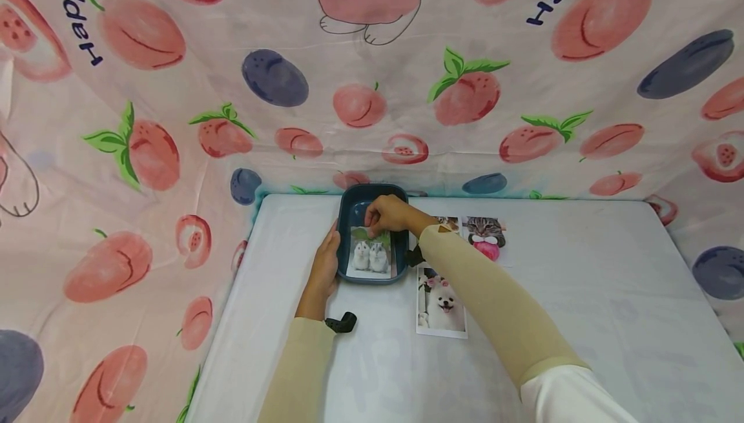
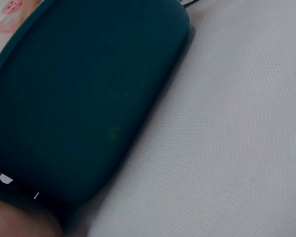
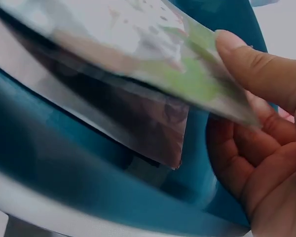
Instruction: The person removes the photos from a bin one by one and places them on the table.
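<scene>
A dark teal plastic box [image 1: 345, 213] stands near the back edge of the table. My right hand [image 1: 386, 214] is over it, pinching the upper edge of a photo card [image 1: 370, 259] that shows two small white furry animals. In the right wrist view, thumb and fingers hold the card [image 3: 197, 74] by one end, tilted above another card [image 3: 158, 123] lying in the box. My left hand [image 1: 323, 263] rests against the box's left outer wall, its fingers lying along it. The left wrist view shows mostly the box's outer wall [image 2: 84, 98].
Right of the box lie a photo of a white dog [image 1: 443, 303], a cat photo [image 1: 486, 236] and another animal photo [image 1: 448, 223] partly hidden by my right sleeve. The white table [image 1: 581, 294] meets a fruit-printed cloth [image 1: 372, 68] at the back.
</scene>
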Motion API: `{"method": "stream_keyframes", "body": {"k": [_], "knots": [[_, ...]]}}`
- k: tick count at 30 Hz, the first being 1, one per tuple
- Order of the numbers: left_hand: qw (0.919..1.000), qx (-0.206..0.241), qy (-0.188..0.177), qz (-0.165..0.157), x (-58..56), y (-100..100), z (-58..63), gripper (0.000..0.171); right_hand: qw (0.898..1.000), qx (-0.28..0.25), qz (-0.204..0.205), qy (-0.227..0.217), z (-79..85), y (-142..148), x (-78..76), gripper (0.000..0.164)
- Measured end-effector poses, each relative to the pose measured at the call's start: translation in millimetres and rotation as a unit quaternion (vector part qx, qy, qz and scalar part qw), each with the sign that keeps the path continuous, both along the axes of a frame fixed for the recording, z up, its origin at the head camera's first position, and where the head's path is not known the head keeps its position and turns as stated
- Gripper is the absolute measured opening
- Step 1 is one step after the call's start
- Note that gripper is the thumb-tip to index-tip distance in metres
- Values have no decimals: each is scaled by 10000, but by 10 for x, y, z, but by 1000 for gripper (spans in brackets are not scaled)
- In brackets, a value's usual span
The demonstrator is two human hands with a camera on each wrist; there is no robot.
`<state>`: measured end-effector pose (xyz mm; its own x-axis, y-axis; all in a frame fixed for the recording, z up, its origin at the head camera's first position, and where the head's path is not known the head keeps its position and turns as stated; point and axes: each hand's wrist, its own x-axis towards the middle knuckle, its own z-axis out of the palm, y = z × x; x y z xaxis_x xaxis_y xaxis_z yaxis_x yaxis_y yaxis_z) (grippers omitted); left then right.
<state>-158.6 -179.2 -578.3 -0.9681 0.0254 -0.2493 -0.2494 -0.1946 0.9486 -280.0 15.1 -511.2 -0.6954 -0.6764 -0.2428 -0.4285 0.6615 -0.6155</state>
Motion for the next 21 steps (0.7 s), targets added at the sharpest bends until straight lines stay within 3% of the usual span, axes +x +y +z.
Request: {"method": "stream_keyframes", "body": {"k": [11, 21], "knots": [[9999, -88, -89, 83, -3, 19, 14, 50, 9990, 433, 54, -122, 5, -3, 30, 12], [9998, -134, -141, 26, 13, 12, 38, 52, 9991, 322, 266, -9, -2, 2, 22, 14]]}}
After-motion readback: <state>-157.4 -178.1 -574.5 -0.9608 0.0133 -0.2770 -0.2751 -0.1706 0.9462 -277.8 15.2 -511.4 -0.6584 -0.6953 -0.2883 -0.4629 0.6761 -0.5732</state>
